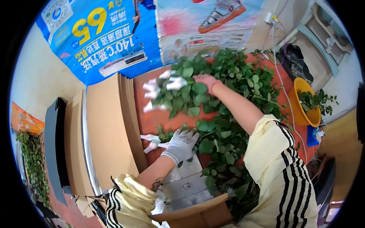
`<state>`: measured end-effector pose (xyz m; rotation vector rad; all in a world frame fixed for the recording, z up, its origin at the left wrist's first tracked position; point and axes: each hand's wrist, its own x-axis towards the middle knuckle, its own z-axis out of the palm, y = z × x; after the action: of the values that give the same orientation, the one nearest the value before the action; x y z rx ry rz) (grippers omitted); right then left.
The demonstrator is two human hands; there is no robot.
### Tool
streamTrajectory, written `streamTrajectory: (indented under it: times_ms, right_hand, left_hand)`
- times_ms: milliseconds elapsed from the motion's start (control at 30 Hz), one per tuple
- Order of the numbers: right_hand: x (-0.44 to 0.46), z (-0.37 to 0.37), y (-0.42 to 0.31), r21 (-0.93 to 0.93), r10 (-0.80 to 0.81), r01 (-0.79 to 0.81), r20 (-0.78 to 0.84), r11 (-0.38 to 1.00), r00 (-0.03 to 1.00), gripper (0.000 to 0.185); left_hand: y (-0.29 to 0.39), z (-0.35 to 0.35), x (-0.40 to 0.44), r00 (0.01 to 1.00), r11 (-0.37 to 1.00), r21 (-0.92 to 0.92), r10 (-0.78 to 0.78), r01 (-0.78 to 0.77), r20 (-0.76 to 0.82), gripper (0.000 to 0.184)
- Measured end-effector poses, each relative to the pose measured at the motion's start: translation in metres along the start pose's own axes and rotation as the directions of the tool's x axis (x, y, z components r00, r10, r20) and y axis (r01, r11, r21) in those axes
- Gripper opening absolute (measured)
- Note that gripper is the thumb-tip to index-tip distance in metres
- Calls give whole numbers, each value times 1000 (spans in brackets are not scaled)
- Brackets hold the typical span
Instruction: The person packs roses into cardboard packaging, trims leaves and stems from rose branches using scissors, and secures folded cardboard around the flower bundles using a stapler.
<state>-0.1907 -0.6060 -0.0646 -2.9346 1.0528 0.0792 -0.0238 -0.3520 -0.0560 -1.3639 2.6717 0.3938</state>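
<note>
the striped right sleeve (281, 163) lies nearest the camera. a red table (154, 123) supports stacked cardboard (108, 125) at left and leafy stems (243, 70) at right. hands are apart: the gloved left hand (181, 146) covers the lower stems, the right hand (206, 82) touches the upper foliage; neither grip can be determined. white-wrapped heads (176, 83) point left.

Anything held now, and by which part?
Cannot be told: the left hand lies over leaves by white-wrapped buds, the right hand over upper foliage, hiding any grip.
</note>
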Motion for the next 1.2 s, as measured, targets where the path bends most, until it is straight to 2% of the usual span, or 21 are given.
streamTrajectory:
  times_ms: [33, 67, 100, 133, 200, 267, 333, 400, 467, 500, 533, 600, 667, 733, 800, 933, 1000, 1067, 1100, 1133, 1200]
  right_hand:
    - [-15, 21, 3, 19, -120, 123, -102, 992, 987, 83]
    - [-32, -12, -38, -220, 62, -19, 189, 975, 980, 74]
    - [-39, -12, -56, -117, 150, -121, 282, 986, 948, 59]
    - [-59, -18, -63, -64, 45, -26, 304, 998, 952, 50]
    - [-96, -9, -72, -35, -58, 59, 34, 998, 998, 38]
    - [-120, -3, -85, -85, -57, 57, 4, 995, 998, 37]
    - [-136, -5, -97, -145, -48, 42, -37, 989, 998, 35]
    - [-144, -16, -105, -110, -48, 56, 72, 992, 996, 32]
    - [-150, -30, -119, -155, -34, 60, 167, 986, 985, 28]
    - [-152, -34, -124, -155, -36, 67, 194, 986, 980, 27]
    - [-155, -38, -125, -154, -32, 68, 225, 986, 974, 27]
    - [-160, -46, -125, -94, -73, 100, 259, 991, 963, 26]
    - [-160, -35, -122, -69, -48, 70, 276, 995, 960, 26]
    - [-159, -37, -123, -63, -30, 50, 290, 997, 957, 28]
    - [-162, -37, -125, -50, -16, 32, 305, 998, 952, 31]
    - [-171, -30, -116, -136, -38, 66, 200, 988, 979, 43]
    - [-177, -30, -111, -240, -58, 84, 114, 967, 992, 49]
    - [-188, -83, -106, -151, -24, 25, 10, 988, 1000, 46]
    - [-193, -93, -94, -150, -12, -3, -93, 989, 996, 46]
    - [-201, -103, -82, -145, 0, -28, -191, 989, 982, 46]
    - [-228, -168, -81, 13, 126, -132, -395, 991, 910, 49]
  left_hand:
    - [8, -13, -7, 997, 997, -65, -46, 50, 62, 64]
    - [12, -21, -14, 988, 986, -127, -93, 109, 127, 66]
    - [11, -19, -26, 1000, 993, -116, 7, -6, 9, 61]
    - [14, -34, -37, 1000, 992, -127, 4, -1, 16, 61]
    - [7, -79, -52, 984, 936, -350, 102, -44, 149, 49]
    - [-20, -98, -49, 992, 927, -371, -10, 56, 124, 41]
    - [-53, -99, -43, 903, 664, -687, -429, 295, -27, 39]
    - [-96, -72, -19, 798, 766, -577, -521, 282, -303, 42]
    - [-108, -47, 5, 837, 786, -532, -494, 315, -235, 48]
    - [-115, -33, 20, 898, 783, -529, -432, 327, -85, 54]
    - [-100, -25, 27, 874, 831, -443, -450, 336, -182, 47]
    - [-85, -38, 41, 849, 817, -311, -525, 485, -54, 52]
    - [-78, -61, 44, 823, 810, -246, -563, 533, -70, 45]
    - [-93, -88, 45, 740, 790, -274, -611, 548, -281, 34]
    - [-108, -140, 30, 705, 859, -140, -487, 491, -516, 26]
    - [-147, -197, 0, 690, 811, -92, -545, 577, -476, 31]
    - [-173, -180, -9, 828, 885, -119, -463, 450, -317, 33]
    - [-192, -155, -17, 959, 975, -86, -218, 205, -182, 35]
    - [-145, -169, -22, 785, 753, -384, -611, 534, -106, 33]
    - [-137, -167, -22, 782, 752, -385, -614, 536, -110, 33]
    - [-128, -164, -25, 835, 680, -581, -551, 447, -2, 29]
